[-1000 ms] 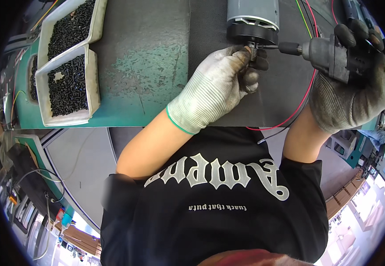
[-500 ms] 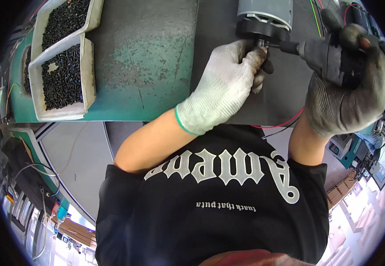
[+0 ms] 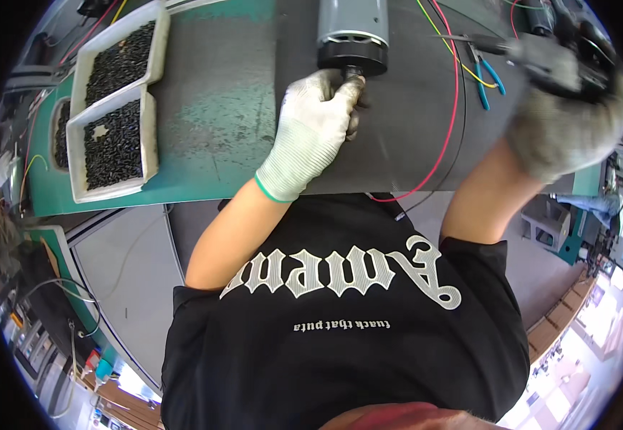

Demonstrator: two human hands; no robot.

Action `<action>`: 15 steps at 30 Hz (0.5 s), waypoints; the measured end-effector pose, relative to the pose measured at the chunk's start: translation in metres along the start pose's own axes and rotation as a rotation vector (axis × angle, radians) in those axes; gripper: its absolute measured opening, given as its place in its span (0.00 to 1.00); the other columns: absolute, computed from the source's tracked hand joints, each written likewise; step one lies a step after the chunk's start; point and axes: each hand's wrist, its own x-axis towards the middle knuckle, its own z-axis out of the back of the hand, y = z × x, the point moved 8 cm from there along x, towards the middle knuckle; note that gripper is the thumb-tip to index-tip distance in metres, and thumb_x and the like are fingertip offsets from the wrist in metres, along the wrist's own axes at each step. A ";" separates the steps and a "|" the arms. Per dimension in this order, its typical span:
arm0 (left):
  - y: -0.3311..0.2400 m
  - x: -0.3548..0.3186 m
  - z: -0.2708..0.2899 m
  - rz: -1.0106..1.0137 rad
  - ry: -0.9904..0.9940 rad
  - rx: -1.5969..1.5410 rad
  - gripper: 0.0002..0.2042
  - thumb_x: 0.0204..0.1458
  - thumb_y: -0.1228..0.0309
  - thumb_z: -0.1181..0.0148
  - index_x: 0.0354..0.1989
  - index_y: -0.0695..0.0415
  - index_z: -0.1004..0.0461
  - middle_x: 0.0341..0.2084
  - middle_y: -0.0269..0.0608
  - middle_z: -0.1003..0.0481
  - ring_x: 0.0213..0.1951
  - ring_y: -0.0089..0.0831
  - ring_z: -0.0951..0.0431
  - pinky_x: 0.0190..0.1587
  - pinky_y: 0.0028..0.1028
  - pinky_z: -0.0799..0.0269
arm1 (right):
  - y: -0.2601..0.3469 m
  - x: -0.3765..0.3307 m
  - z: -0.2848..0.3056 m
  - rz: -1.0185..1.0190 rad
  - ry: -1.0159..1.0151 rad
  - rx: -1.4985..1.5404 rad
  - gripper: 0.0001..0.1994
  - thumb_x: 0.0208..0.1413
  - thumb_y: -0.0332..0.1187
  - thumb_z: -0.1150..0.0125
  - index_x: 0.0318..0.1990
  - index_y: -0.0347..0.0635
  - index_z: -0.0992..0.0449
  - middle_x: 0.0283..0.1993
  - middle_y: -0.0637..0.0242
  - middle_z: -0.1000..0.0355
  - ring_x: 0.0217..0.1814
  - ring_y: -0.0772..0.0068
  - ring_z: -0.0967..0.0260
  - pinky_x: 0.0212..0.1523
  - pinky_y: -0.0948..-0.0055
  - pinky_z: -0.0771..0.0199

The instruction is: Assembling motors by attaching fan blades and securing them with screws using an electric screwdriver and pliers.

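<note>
A grey cylindrical motor with a black end cap lies at the top middle of the bench. Just below that cap, my gloved left hand is closed around the motor's short black end piece, thumb on top. Off to the right, my gloved right hand grips a dark power screwdriver, smeared by motion. Its long thin bit points left, apart from the motor.
Two white bins of small black parts stand at the left. Blue-handled pliers lie near the screwdriver. A red wire and a black wire run over the bench's front edge, and a yellow-green wire lies beyond.
The screwdriver has moved away from the motor's end, to the right, in my right hand. My left hand stays closed at the motor's end. The whole view has shifted, bringing the pliers into sight.
</note>
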 end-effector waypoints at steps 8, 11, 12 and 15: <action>-0.052 -0.002 0.008 -0.408 -0.305 1.064 0.15 0.48 0.65 0.35 0.36 0.64 0.29 0.27 0.50 0.22 0.31 0.45 0.20 0.35 0.37 0.25 | -0.084 0.116 0.192 0.288 -0.179 -0.372 0.18 0.50 0.29 0.34 0.47 0.28 0.29 0.49 0.55 0.28 0.44 0.61 0.27 0.46 0.69 0.25; -0.054 -0.021 0.022 -0.360 -0.324 1.018 0.13 0.49 0.67 0.37 0.36 0.63 0.29 0.32 0.53 0.23 0.35 0.49 0.21 0.38 0.40 0.25 | -0.064 0.034 0.073 0.448 -0.043 -1.256 0.24 0.57 0.42 0.41 0.55 0.32 0.32 0.58 0.45 0.35 0.62 0.49 0.39 0.64 0.59 0.41; -0.055 -0.030 0.025 -0.392 -0.280 0.972 0.13 0.49 0.67 0.38 0.36 0.64 0.28 0.33 0.53 0.23 0.36 0.49 0.21 0.39 0.39 0.25 | -0.092 0.029 0.050 0.414 0.262 -1.245 0.27 0.58 0.45 0.43 0.57 0.34 0.33 0.60 0.43 0.37 0.65 0.47 0.42 0.66 0.57 0.45; -0.075 -0.070 0.019 -0.680 -0.124 1.127 0.13 0.50 0.65 0.39 0.39 0.62 0.25 0.34 0.50 0.24 0.34 0.46 0.22 0.42 0.37 0.25 | -0.199 0.008 0.082 -0.220 0.832 -1.498 0.32 0.61 0.49 0.48 0.66 0.34 0.41 0.67 0.45 0.42 0.72 0.51 0.50 0.70 0.62 0.51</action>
